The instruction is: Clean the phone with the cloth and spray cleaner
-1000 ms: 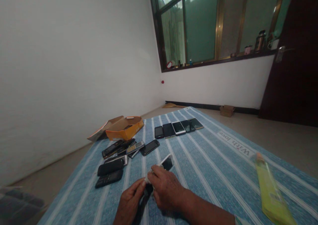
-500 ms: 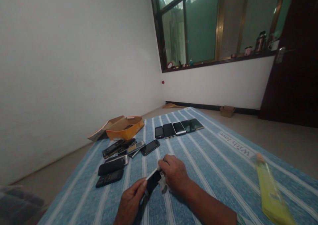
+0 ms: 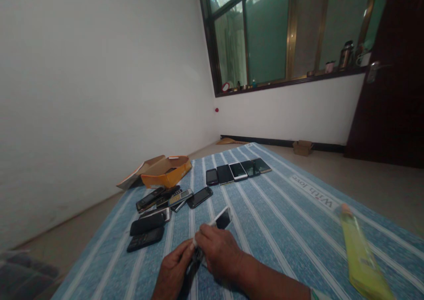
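A white smartphone (image 3: 224,219) with a dark screen is held tilted above the blue striped cloth. My left hand (image 3: 174,267) pinches its near end between thumb and fingers. Across the phone's middle lies my right hand (image 3: 218,250), closed over a crumpled whitish cloth or tissue (image 3: 195,243) pressed to the phone; most of that wad is hidden. Just beyond my hands rests a black smartphone (image 3: 200,197). To the left is a loose pile of older phones, among them a grey keypad phone (image 3: 180,196) and a black keypad phone (image 3: 145,239).
Several phones lie in a row farther back, including a white-framed phone (image 3: 238,170). An open orange cardboard box (image 3: 167,176) stands behind the pile. A yellow-green transparent packet (image 3: 362,256) lies at right on the striped cover (image 3: 281,229). Beyond is a small carton (image 3: 302,148) on the floor.
My right hand has slid with the wad from the phone's far end toward my left hand, uncovering the far end. My left hand keeps its grip. The other phones stay put.
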A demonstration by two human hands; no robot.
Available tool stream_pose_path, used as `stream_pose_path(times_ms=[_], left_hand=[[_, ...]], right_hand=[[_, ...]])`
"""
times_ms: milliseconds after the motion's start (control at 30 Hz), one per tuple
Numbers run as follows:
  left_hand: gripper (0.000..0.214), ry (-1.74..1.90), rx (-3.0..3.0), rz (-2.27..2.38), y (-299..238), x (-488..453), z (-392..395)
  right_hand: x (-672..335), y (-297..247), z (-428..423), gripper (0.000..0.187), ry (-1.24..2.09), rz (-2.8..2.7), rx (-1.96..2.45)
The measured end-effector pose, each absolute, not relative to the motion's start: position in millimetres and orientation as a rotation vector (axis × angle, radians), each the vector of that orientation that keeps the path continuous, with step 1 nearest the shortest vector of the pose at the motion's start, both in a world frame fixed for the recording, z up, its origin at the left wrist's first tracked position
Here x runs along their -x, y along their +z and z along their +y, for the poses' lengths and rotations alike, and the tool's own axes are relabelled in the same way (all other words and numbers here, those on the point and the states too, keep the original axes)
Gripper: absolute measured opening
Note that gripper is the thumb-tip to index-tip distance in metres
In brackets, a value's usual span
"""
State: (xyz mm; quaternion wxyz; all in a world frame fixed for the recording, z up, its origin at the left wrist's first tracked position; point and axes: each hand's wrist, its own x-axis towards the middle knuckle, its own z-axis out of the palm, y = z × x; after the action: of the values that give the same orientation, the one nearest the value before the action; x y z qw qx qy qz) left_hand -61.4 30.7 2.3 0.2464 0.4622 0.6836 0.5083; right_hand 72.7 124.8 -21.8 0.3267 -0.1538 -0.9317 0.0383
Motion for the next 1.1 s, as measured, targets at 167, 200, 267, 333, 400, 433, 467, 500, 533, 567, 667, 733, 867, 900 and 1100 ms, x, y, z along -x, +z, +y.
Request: stream_pose_path(times_ms=[167,200,267,333,400,433,467,500,533,567,667,733,867,900,1100], left_hand=[[0.051,1.373,-1.284,1.906,-2,65,31],[0.051,1.372,-1.289,1.921,-2,65,31],[0.051,1.376,-1.295,1.946,-3,65,31],[0.05,1.382,-1.293,1.954,-2,65,31],[0.05,1.386,-1.289,1.945,-1,64,31],[0.05,1.388,-1.286,1.938,-1,64,31],[0.049,1.389,-1.281,1.93,-1,63,31],[0.049,1.391,-1.273,1.926,-1,63,31],[0.049,1.393,-1.264,1.921,-1,63,31],[0.049,1.395,-1.258,1.917,0,62,31],[0.05,1.396,-1.256,1.901,4,60,31],[0.052,1.393,-1.259,1.894,6,58,31],[0.056,1.39,-1.259,1.883,8,57,31],[0.057,1.392,-1.256,1.883,8,58,31],[0.057,1.405,-1.273,1.849,7,62,30]], right_hand=[[-80,-23,143,0.014,0.104,-2.396,0.521],[-83,-23,148,0.014,0.105,-2.375,0.573],[-88,-22,156,0.015,0.122,-2.336,0.662],[-91,-22,159,0.016,0.141,-2.311,0.708],[-91,-21,158,0.018,0.145,-2.309,0.7],[-90,-20,155,0.018,0.143,-2.314,0.68],[-88,-19,151,0.018,0.143,-2.324,0.647],[-86,-19,147,0.018,0.145,-2.341,0.604],[-84,-19,142,0.018,0.149,-2.363,0.558],[-81,-18,137,0.018,0.155,-2.387,0.514],[-74,-18,125,0.023,0.167,-2.449,0.416],[-71,-19,120,0.026,0.174,-2.457,0.393],[-69,-19,118,0.027,0.22,-2.439,0.377],[-69,-18,118,0.026,0.236,-2.432,0.367],[-67,-18,116,0.026,0.269,-2.426,0.344]])
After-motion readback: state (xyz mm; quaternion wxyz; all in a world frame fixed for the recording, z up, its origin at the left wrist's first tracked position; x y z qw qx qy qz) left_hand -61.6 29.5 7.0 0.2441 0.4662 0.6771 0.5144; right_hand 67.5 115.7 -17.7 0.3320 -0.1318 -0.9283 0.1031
